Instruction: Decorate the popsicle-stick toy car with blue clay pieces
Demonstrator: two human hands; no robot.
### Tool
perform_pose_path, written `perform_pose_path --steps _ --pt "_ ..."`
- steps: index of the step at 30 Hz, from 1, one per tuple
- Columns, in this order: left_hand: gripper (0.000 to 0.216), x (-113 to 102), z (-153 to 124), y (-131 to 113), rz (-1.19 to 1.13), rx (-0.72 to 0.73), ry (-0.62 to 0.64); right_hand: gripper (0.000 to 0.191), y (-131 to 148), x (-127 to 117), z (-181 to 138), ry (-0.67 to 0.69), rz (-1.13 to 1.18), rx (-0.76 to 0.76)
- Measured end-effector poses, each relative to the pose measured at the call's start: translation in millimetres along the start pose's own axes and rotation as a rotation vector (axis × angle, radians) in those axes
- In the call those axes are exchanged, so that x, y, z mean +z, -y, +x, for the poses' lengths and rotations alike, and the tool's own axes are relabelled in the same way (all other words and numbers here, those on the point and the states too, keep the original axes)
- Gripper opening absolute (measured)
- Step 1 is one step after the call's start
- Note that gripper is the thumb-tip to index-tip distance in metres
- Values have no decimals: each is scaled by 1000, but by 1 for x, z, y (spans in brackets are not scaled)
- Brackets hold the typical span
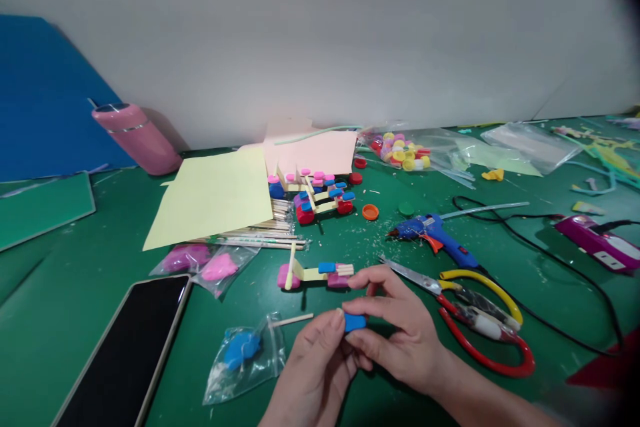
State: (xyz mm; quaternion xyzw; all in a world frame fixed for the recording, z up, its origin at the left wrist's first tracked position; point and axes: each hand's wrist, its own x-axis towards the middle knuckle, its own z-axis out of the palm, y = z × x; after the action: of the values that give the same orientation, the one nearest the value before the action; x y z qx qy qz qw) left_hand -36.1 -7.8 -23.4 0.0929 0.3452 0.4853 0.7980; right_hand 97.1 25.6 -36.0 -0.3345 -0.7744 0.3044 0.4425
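Between the fingertips of my left hand [320, 353] and my right hand [400, 327] is a small flat blue clay piece [355, 323], pinched from both sides. Just beyond my hands stands a little model vehicle [313, 274] with pink wheels, a pale yellow strip, sticks and one blue pad on top. My right index finger reaches close to its right end; whether it touches I cannot tell. Left of my hands lies a clear bag with blue clay [242, 348], a short wooden stick [294, 320] beside its opening.
Scissors [480, 313] and a blue glue gun [435, 235] with its cord lie at right. Finished-looking model vehicles [323, 199], wooden sticks [260, 239] and yellow paper [215, 193] are behind. A phone [130, 347] and pink bottle [137, 139] are at left.
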Motion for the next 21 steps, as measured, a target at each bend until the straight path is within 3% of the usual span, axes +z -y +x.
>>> perform_pose_path --steps 8,13,21 --pt "14 0 1 -1 -12 34 -13 20 0 0 0 -30 -31 -9" --pt "12 -3 1 -1 120 105 -84 22 -3 0 0 -10 -112 -38" --pt "8 -6 3 -6 96 87 -122 31 2 -4 1 24 -2 33"
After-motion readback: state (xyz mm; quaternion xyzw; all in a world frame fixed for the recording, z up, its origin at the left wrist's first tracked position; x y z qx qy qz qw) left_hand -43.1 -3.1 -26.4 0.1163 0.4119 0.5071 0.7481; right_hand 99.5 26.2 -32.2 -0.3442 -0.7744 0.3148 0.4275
